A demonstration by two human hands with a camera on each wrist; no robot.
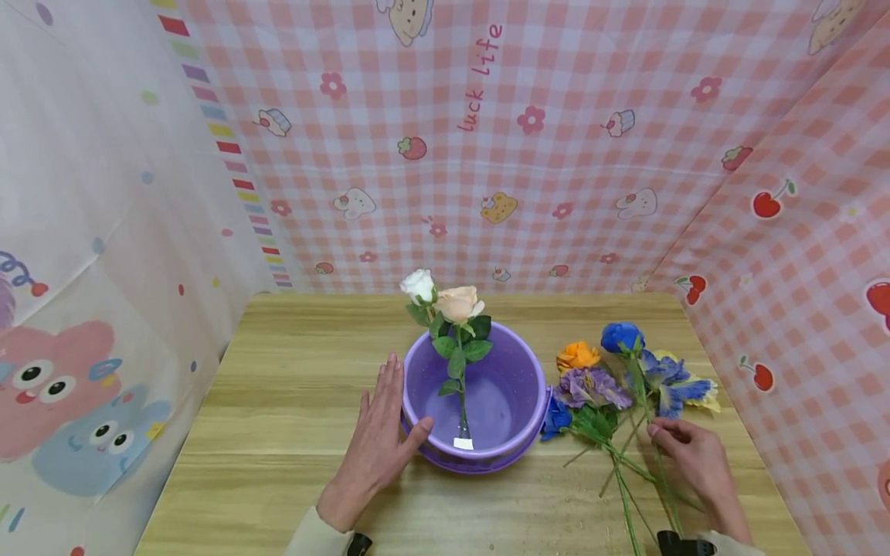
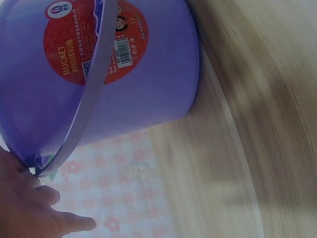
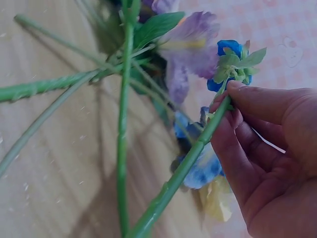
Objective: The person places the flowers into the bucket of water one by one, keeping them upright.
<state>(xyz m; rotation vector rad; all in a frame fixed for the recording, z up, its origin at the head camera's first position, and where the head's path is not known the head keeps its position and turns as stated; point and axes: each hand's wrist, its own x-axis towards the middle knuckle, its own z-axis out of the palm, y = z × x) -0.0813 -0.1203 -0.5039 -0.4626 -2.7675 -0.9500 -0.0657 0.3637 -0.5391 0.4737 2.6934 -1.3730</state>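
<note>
A purple bucket (image 1: 514,340) stands upright mid-table, holding a white rose (image 1: 419,286) and a peach rose (image 1: 459,304) that lean on its back rim. My left hand (image 1: 381,439) rests against the bucket's left side, fingers straight and the thumb at the front rim. In the left wrist view the bucket's handle (image 2: 94,94) hangs across a red label (image 2: 59,44). To the right, my right hand (image 1: 695,455) pinches the green stem (image 3: 190,156) of a blue rose (image 1: 623,337) between thumb and fingers, its bloom pointing away from me.
Beside the bucket's right side lie several artificial flowers: an orange bloom (image 1: 577,356), a purple one (image 1: 592,388), a blue one (image 1: 555,419) and a blue-and-yellow iris (image 1: 669,382). Their stems cross toward the front edge. Patterned cloth (image 1: 487,177) hangs behind the wooden table (image 1: 299,371).
</note>
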